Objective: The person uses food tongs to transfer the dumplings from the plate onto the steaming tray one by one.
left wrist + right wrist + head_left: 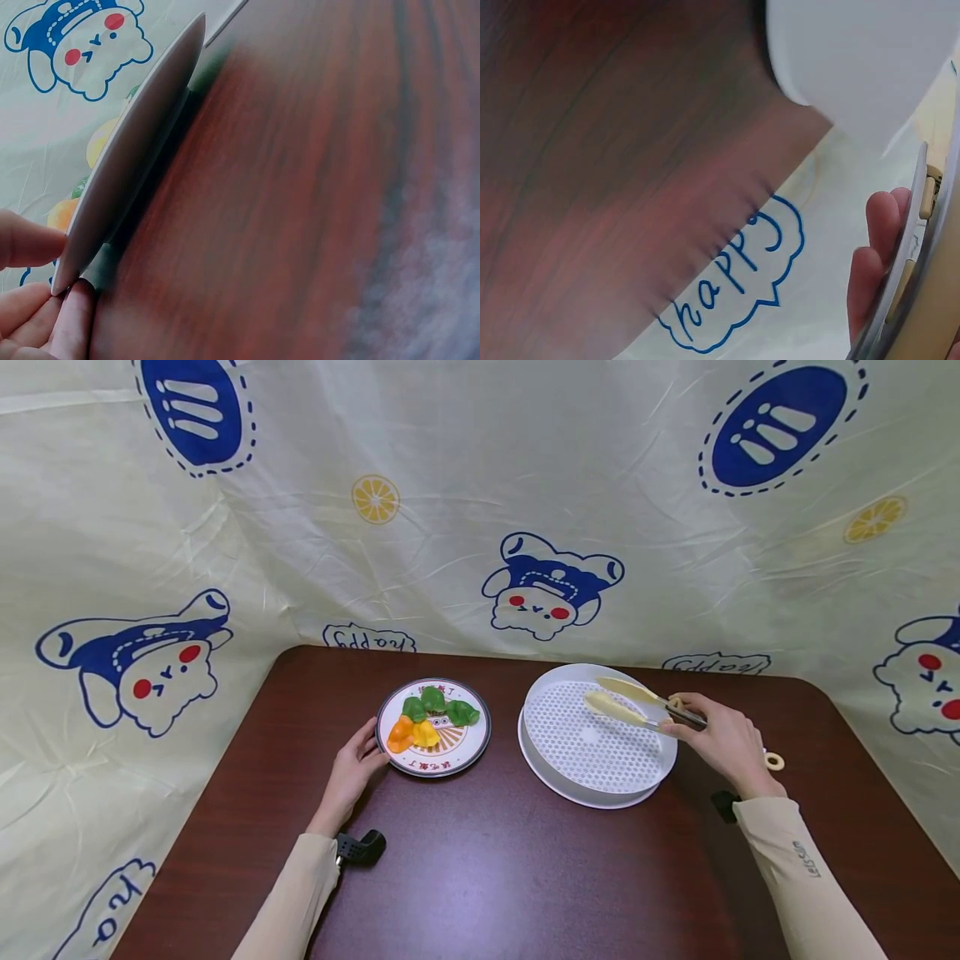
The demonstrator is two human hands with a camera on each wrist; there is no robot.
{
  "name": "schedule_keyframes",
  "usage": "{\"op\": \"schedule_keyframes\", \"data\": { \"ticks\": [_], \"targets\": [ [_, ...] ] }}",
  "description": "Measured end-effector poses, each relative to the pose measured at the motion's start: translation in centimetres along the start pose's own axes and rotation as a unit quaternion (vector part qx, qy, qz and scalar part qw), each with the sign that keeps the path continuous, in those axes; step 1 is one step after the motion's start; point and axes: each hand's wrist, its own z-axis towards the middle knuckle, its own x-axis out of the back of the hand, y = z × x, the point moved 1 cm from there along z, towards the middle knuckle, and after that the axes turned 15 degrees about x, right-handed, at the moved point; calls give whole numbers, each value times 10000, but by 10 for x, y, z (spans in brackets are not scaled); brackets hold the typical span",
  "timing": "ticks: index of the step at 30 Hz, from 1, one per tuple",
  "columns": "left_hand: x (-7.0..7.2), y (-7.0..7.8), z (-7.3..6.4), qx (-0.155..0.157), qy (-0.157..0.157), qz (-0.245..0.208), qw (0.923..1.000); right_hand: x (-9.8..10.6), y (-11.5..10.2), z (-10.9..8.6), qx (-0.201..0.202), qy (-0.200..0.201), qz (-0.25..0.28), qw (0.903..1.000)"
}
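My left hand [358, 770] pinches the near-left rim of a round plate [459, 745]; in the left wrist view the thumb is above the plate [139, 154] and fingers [75, 319] are under its edge. On it lie several small lumpy pieces: green [462, 713], orange [401, 734] and yellow [426, 735]. My right hand [726, 739] grips metal tongs [686, 717] with cream tips, which point left over a white perforated basket [585, 752]. The tips are apart with nothing visible between them; whether they touch the basket I cannot tell.
Beneath the basket shows the rim of a white round dish [558, 791]. Both stand on a dark brown wooden table [480, 877]. A pale printed cloth [420, 585] hangs behind the table's far edge and along its sides.
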Motion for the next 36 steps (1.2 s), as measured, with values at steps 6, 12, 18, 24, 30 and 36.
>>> {"op": "schedule_keyframes", "data": {
  "ticks": [6,12,18,24,30,36],
  "targets": [
    [0,-1,2,-30,16,3,10000,1,-14,1,208,121,70,9997],
    [-1,-2,2,-30,11,-9,10000,2,-33,3,304,117,253,9991],
    [0,-1,1,-21,-5,18,10000,-2,-59,7,458,-76,427,9980],
    [0,0,0,3,-28,26,10000,-12,-87,12,931,-125,359,9949],
    [0,1,-1,18,-45,8,10000,-24,-115,14,1391,-106,305,9898],
    [0,0,-1,37,-26,36,10000,-33,-137,19,1511,-163,363,9877]
  ]
}}
